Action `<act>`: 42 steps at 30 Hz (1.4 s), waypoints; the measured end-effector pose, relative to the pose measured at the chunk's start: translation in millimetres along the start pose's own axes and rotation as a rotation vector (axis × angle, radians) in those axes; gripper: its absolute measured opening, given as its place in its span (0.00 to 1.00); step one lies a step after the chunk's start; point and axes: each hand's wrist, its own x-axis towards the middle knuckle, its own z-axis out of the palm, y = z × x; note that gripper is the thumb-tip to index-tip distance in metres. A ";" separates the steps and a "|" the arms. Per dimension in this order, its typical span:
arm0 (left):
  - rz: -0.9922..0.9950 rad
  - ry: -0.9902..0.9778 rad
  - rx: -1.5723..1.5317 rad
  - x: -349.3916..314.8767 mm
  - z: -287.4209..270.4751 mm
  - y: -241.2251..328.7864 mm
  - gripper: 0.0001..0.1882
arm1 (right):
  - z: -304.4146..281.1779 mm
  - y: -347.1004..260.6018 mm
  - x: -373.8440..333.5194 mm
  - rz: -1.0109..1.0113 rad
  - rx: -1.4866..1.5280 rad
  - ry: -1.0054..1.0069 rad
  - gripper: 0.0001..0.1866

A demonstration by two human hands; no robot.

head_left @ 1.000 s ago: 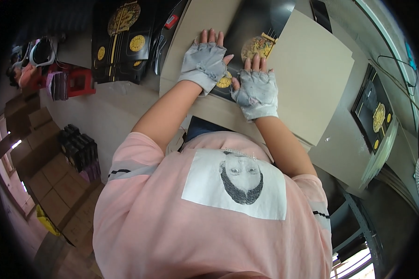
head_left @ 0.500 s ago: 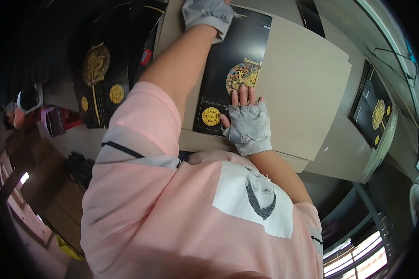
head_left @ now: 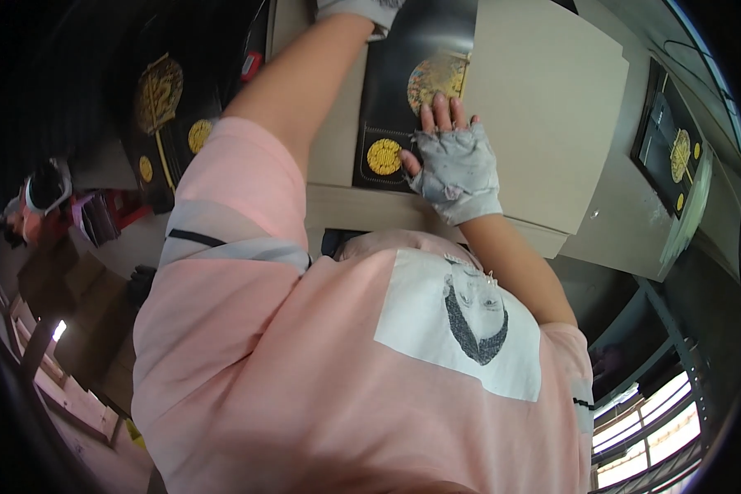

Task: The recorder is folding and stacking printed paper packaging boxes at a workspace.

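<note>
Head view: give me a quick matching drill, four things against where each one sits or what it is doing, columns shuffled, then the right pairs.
Things
1. right hand
2. left hand
3. tan cardboard sheet
4. round gold emblem

Places or states
A. lies over the right part of the black panel
B. pressed flat on the black panel, in a grey fingerless glove
C. printed on the panel's near left corner, beside the thumb
D. reached far forward, mostly cut off by the top edge

Pairs: 1-B, 2-D, 3-A, 4-C. The black panel lies on the pale worktable.
</note>
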 end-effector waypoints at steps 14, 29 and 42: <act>-0.166 0.292 0.274 -257.8 140.8 -40.6 0.41 | -0.8 -7.5 1.0 -0.039 -0.093 0.010 0.44; -0.385 0.466 -0.298 -153.5 138.1 -17.6 0.52 | -1.9 -2.6 -6.3 -0.030 -0.005 0.088 0.41; -0.574 0.446 -1.620 -157.1 187.4 -116.8 0.39 | -16.9 178.0 -100.5 0.936 0.215 0.265 0.34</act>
